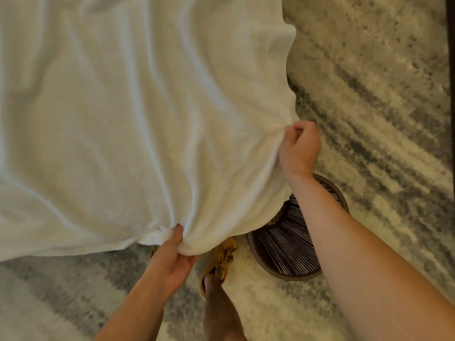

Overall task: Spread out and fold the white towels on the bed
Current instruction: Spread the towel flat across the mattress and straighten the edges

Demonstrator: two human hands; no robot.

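Grey-streaked rug below white towel, both grips on its edge.

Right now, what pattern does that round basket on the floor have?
The round woven basket has thin dark and white stripes with a brown rim, shown in the head view.

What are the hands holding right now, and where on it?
Both hold the white towel: left hand its near edge, right hand its right edge.
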